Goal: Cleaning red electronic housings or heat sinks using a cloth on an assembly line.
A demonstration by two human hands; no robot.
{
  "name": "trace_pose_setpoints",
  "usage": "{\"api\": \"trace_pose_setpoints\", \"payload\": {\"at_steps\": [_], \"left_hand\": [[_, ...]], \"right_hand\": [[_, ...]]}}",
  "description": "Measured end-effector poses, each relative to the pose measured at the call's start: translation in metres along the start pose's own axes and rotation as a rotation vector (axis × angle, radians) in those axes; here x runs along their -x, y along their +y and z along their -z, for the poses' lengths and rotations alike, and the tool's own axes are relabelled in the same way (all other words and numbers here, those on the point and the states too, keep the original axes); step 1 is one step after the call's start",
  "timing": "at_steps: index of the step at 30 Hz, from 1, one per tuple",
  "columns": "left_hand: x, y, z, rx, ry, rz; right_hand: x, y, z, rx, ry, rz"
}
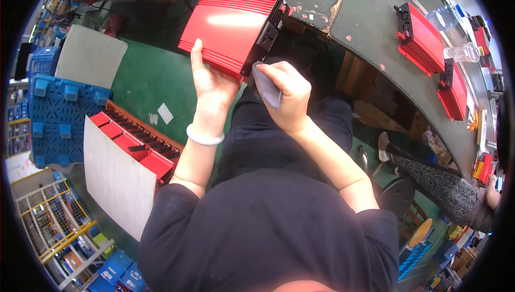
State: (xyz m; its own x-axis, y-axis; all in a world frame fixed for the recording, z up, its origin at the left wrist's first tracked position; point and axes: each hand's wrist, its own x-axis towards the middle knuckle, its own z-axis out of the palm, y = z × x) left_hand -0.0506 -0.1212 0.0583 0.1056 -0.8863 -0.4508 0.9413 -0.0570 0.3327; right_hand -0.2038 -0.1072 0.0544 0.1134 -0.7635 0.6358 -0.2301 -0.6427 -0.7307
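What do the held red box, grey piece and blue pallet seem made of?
Red box: probably painted or anodised metal, glossy, going by the bright highlight and crisp ribs; which coating is unclear.
Grey piece: likely cloth, matte, with a soft-looking bend.
Blue pallet: probably moulded plastic, evenly coloured, slots and cup-like feet formed in.

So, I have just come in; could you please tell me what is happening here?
A person's left hand grips a red box by its near end, thumb on top. The right hand pinches a grey cloth close by the box's near corner; whether it touches is unclear. More red boxes lie on the bench to the right.
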Motion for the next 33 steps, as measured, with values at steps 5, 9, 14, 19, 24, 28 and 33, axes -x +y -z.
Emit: {"api": "trace_pose_setpoints", "payload": {"at_steps": [5, 9, 14, 19, 24, 28, 33], "left_hand": [[0.005, 0.003, -0.005, -0.001, -0.014, -0.021], [0.001, 0.003, -0.002, 0.011, -0.017, -0.040], [0.006, 0.004, -0.008, -0.056, 0.015, -0.104], [0.011, 0.006, -0.015, -0.069, -0.010, -0.097], [0.008, 0.011, -0.017, -0.130, -0.022, -0.201], [0.007, 0.011, -0.018, -0.125, -0.035, -0.189], [0.009, 0.009, -0.019, -0.176, -0.067, -0.277]], "right_hand": [[0.016, -0.008, -0.002, 0.029, -0.103, 0.006], [0.014, -0.010, -0.005, 0.119, -0.169, -0.031], [0.028, -0.022, -0.008, 0.054, -0.299, -0.089], [0.015, -0.024, -0.010, 0.043, -0.218, -0.080], [0.020, -0.026, -0.010, 0.032, -0.310, -0.079], [0.018, -0.024, -0.013, -0.026, -0.282, -0.101], [0.016, -0.018, -0.017, -0.130, -0.173, -0.147]]}}
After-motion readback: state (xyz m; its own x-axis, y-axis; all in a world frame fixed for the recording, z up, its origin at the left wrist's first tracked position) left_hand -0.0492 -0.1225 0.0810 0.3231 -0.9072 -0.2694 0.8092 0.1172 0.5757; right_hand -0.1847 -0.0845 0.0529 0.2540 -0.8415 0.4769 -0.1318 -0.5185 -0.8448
